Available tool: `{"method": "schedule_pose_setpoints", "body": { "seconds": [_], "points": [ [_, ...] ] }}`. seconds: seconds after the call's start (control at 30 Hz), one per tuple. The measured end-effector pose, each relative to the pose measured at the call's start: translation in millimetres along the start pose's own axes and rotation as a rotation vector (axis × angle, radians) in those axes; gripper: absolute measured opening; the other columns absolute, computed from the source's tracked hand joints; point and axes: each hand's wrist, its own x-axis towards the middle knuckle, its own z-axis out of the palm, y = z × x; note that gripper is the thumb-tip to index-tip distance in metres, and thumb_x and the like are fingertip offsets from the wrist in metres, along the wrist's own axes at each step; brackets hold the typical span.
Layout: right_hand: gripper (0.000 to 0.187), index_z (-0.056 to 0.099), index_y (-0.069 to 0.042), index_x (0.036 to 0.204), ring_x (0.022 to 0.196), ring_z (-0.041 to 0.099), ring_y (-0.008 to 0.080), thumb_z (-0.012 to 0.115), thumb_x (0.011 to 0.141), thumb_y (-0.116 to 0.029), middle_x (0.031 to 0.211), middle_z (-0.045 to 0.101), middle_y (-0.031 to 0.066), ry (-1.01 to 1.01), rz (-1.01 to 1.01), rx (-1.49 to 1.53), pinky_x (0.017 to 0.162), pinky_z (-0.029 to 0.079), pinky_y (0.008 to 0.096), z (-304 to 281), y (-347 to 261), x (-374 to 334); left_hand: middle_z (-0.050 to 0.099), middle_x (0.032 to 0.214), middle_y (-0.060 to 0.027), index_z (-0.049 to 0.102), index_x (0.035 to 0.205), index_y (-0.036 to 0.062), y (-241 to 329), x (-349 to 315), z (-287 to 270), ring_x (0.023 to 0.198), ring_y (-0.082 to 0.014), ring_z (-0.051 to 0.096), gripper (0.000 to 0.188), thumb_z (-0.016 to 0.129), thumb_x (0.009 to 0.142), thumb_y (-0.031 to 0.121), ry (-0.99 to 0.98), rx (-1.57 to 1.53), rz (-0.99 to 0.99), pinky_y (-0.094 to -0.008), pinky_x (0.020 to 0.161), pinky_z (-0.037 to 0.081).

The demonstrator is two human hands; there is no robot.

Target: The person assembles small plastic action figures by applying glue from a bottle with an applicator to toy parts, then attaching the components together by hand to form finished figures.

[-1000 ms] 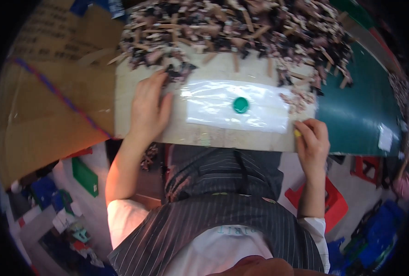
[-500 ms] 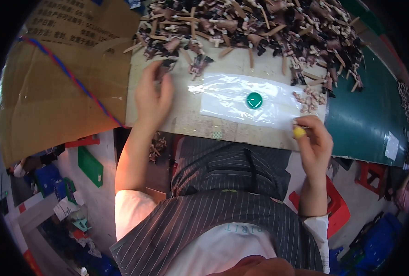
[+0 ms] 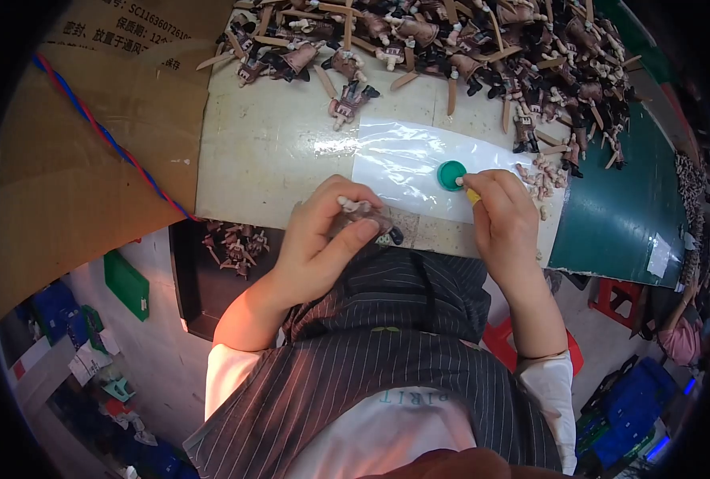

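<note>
My left hand (image 3: 323,239) pinches a small toy figure (image 3: 364,211) with a pale top, brown body and dark foot, near the front edge of the table. To its right, my right hand (image 3: 505,211) has thumb and fingers closed on a tiny pale piece (image 3: 460,181). That piece is at the rim of a shallow green round cap (image 3: 451,176); I cannot tell if it touches what is inside. Something yellow (image 3: 472,195) shows at a fingertip of this hand. The cap rests on a clear plastic sheet (image 3: 403,160). Beside the sheet lies a small heap of pale pieces (image 3: 545,177).
A large pile of brown figures (image 3: 419,36) fills the far side of the table; one figure (image 3: 352,104) lies apart before it. A cardboard box (image 3: 91,160) with a red and blue cord (image 3: 103,132) stands left. More figures (image 3: 239,249) sit below the table edge. Green surface (image 3: 610,215) lies right.
My left hand has come from near the pile toward me and right, now showing the figure. My right hand has moved left and away from me, to the green cap. The view has shifted slightly.
</note>
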Motion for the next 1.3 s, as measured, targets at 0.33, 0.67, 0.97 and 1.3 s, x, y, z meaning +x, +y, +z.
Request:
{"method": "schedule_pose_setpoints", "body": {
  "seconds": [0.33, 0.67, 0.97, 1.3],
  "points": [
    [0.030, 0.063, 0.002, 0.096, 0.082, 0.059, 0.0308, 0.060, 0.067, 0.009, 0.088, 0.059, 0.0138, -0.037, -0.054, -0.108, 0.071, 0.049, 0.0390, 0.8, -3.9, 3.1, 0.061, 0.103, -0.0082, 0.056, 0.116, -0.0005, -6.2, 6.6, 13.0, 0.090, -0.0130, 0.063, 0.029, 0.065, 0.088, 0.003, -0.019, -0.101, -0.136, -0.0234, 0.077, 0.048],
    [0.020, 0.066, 0.003, 0.099, 0.081, 0.065, 0.0252, 0.059, 0.081, 0.009, 0.090, 0.065, 0.0148, 0.090, 0.119, 0.557, 0.072, 0.051, 0.0304, -28.1, -33.1, -12.6, 0.062, 0.107, -0.0102, 0.055, 0.120, -0.0028, -14.2, 8.2, 34.0, 0.095, -0.0170, 0.064, 0.029, 0.058, 0.091, -0.003, -0.131, -0.347, -0.051, -0.0285, 0.087, 0.050],
    [0.021, 0.067, 0.003, 0.097, 0.077, 0.065, 0.0261, 0.064, 0.077, 0.009, 0.088, 0.065, 0.0148, 0.078, 0.080, 0.518, 0.066, 0.052, 0.0306, -19.2, -33.7, -30.5, 0.064, 0.102, -0.0139, 0.060, 0.114, -0.0030, -1.9, 9.8, 43.2, 0.087, -0.0219, 0.066, 0.027, 0.062, 0.087, -0.001, -0.168, 0.087, 0.148, -0.0294, 0.078, 0.052],
    [0.021, 0.066, 0.006, 0.095, 0.071, 0.064, 0.0242, 0.065, 0.074, 0.010, 0.084, 0.063, 0.0160, 0.074, 0.033, 0.548, 0.059, 0.051, 0.0296, -12.3, -31.5, -43.4, 0.063, 0.098, -0.0193, 0.059, 0.113, -0.0051, -1.3, -3.1, 58.1, 0.081, -0.0328, 0.064, 0.031, 0.063, 0.083, -0.004, -0.080, 0.428, 0.346, -0.0347, 0.071, 0.051]
  ]
}}
